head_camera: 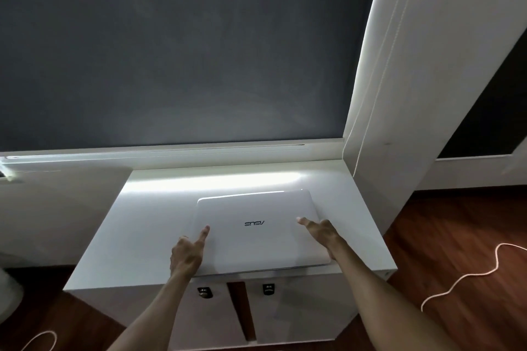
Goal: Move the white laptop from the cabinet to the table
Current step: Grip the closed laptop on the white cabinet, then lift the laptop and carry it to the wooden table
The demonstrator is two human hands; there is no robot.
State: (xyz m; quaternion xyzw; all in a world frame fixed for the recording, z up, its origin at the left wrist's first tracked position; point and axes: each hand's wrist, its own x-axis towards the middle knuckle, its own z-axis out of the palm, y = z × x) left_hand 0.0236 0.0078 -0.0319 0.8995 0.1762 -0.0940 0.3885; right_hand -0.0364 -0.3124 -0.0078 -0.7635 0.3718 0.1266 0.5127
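One closed laptop point(256, 234) lay on one cabinet point(142, 222). Left hand point(186, 253) and right hand point(322, 234) gripped its sides, fingers point(179, 258) curled round the edges, thumbs on top.

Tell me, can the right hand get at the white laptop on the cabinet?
Probably yes. The right hand sits at the right edge of the flat white closed laptop, thumb on its lid, so nothing stands between them. The left hand is at the other edge.
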